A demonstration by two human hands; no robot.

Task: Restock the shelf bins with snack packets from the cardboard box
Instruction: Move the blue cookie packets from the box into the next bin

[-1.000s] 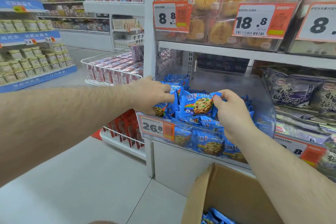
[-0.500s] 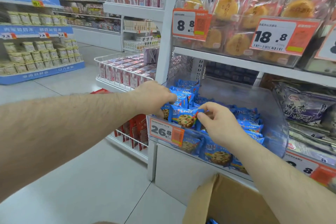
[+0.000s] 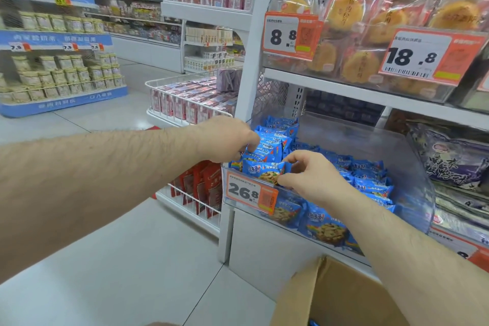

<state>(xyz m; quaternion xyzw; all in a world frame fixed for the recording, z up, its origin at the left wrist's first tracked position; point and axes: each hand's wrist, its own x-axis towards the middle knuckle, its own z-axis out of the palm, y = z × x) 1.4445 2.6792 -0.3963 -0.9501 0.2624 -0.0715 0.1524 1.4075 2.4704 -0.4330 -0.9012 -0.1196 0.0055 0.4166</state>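
- The left hand reaches into the left end of the clear plastic bin, its fingers curled down onto the standing row of blue cookie packets at the bin's left side; the fingertips are hidden behind the hand, so whether they pinch a packet cannot be told.
- The right hand is at the bin's front edge, thumb and forefinger clamped on the right end of one blue packet that stands just behind the front wall.
- That packet sits in the front left corner of the bin, directly above the orange price tag reading 26.8.
- More blue packets lie loose across the bin's middle and right, and several press against the clear front wall below the right forearm.
- The cardboard box stands on the floor below the bin at the lower right, one flap raised; a sliver of blue shows inside it.
- On the shelf above, wrapped round cakes fill clear bins tagged 8.8 and 18.8.
- To the right of the bin lie purple-and-white bags.
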